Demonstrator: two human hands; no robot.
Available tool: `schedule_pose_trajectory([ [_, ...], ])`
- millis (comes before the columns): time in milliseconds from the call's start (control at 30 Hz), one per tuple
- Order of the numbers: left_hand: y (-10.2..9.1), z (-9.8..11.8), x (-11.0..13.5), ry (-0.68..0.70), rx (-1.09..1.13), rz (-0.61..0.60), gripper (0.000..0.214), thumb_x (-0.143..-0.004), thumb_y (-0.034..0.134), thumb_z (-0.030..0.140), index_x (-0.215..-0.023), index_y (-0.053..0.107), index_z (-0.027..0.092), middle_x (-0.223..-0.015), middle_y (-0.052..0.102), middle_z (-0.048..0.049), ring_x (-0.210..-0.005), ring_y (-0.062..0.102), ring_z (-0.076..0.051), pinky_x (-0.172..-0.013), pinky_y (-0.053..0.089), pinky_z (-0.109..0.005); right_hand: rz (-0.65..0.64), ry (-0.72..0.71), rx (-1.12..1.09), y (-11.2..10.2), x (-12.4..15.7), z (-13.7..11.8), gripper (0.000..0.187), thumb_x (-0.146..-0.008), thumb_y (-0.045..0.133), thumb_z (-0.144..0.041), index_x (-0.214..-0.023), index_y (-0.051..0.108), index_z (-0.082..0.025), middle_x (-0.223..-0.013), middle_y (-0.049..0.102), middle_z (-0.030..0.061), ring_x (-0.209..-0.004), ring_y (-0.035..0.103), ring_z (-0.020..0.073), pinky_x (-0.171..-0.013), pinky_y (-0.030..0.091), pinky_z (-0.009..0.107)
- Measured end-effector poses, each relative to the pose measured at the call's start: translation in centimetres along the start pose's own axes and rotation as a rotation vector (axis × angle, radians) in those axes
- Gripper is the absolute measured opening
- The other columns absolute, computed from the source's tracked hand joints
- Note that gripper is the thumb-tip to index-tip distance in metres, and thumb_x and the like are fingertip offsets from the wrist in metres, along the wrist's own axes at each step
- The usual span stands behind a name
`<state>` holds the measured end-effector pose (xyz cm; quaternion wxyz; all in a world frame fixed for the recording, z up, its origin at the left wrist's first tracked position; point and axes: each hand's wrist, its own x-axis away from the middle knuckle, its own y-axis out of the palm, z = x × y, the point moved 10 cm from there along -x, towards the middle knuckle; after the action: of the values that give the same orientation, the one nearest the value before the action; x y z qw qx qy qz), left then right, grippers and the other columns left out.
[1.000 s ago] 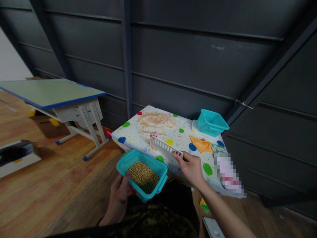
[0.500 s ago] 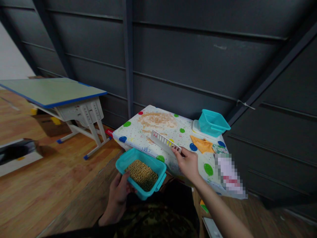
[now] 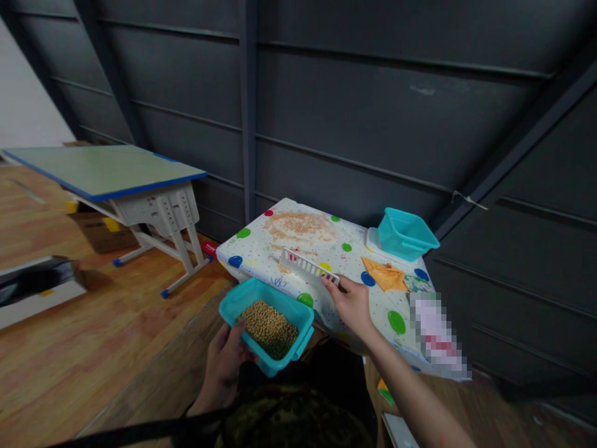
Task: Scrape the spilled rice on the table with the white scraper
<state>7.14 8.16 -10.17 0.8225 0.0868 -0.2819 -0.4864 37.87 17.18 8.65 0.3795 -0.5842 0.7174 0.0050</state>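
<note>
My left hand [image 3: 227, 354] grips the near left side of a teal plastic tub [image 3: 303, 314], thumb over its rim. Round tan and greenish beans [image 3: 268, 326] lie inside. The tub is just off the front edge of a small table [image 3: 252, 255] with a dotted, balloon-print cover. In my right hand [image 3: 351, 302] is a white slotted plastic strip [image 3: 308, 266], pinched at its near right end. Its long side stands over the cover, by a small pile of tan grains [image 3: 283, 269]. More grains [image 3: 298, 227] are spread thinly farther back.
A second teal tub [image 3: 405, 236] stands at the table's back right, beside an orange cloth [image 3: 386, 274]. To the left is a green-topped desk [image 3: 107, 168] with blue edging. Dark wall panels [image 3: 354, 112] rise behind the table. Boxes [image 3: 41, 292] sit on the wooden floor.
My right hand has drawn the white strip slightly left and toward the tub's side. My left hand keeps hold of the tub. The view has shifted a little.
</note>
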Motion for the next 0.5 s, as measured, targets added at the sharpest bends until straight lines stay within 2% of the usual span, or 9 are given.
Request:
schedule_pose_trajectory([
  [67,0.0,0.2,0.1,-0.015,0.013,0.006,0.069,-0.05,0.117,0.062,-0.083,0.072,0.023,-0.049,0.062,0.0084,-0.044,0.057,-0.016,-0.044,0.048,-0.027,-0.003,-0.001,-0.011,0.2,0.1,0.1,0.057,-0.105,0.076,-0.065,-0.069,0.077,-0.021,-0.06,0.069,0.0019,-0.056,0.058,0.0187,-0.057,0.042,0.03],
  [133,-0.1,0.4,0.2,0.0,0.031,0.028,0.068,-0.049,0.117,0.061,-0.084,0.074,0.022,-0.05,0.062,0.0085,-0.043,0.056,-0.014,-0.043,0.048,-0.027,0.005,-0.001,-0.022,0.2,0.3,0.2,0.055,-0.105,0.076,-0.065,-0.071,0.08,-0.021,-0.062,0.072,0.0027,-0.056,0.061,0.0199,-0.057,0.044,0.031],
  [267,-0.3,-0.2,-0.1,0.017,0.039,0.024,0.064,-0.056,0.116,0.059,-0.09,0.078,0.021,-0.056,0.068,0.0065,-0.043,0.057,-0.015,-0.044,0.049,-0.029,0.017,0.001,-0.057,0.2,0.8,0.3,0.049,-0.105,0.077,-0.061,-0.077,0.086,-0.021,-0.067,0.079,0.0047,-0.059,0.068,0.0226,-0.059,0.05,0.031],
  [400,-0.8,-1.1,-0.6,0.009,0.039,0.025,0.063,-0.058,0.115,0.058,-0.092,0.077,0.021,-0.055,0.068,0.0065,-0.044,0.059,-0.018,-0.044,0.049,-0.03,0.02,-0.004,-0.09,0.1,1.1,0.0,0.038,-0.102,0.079,-0.053,-0.085,0.093,-0.021,-0.079,0.089,0.0074,-0.064,0.076,0.0253,-0.063,0.057,0.032],
  [500,-0.6,-0.9,-0.4,0.015,0.039,0.02,0.059,-0.064,0.114,0.057,-0.093,0.076,0.02,-0.056,0.068,0.0069,-0.044,0.058,-0.016,-0.045,0.048,-0.028,0.014,-0.006,-0.084,0.0,1.1,-0.4,0.037,-0.101,0.08,-0.052,-0.085,0.094,-0.022,-0.081,0.09,0.008,-0.065,0.076,0.0256,-0.064,0.058,0.033],
])
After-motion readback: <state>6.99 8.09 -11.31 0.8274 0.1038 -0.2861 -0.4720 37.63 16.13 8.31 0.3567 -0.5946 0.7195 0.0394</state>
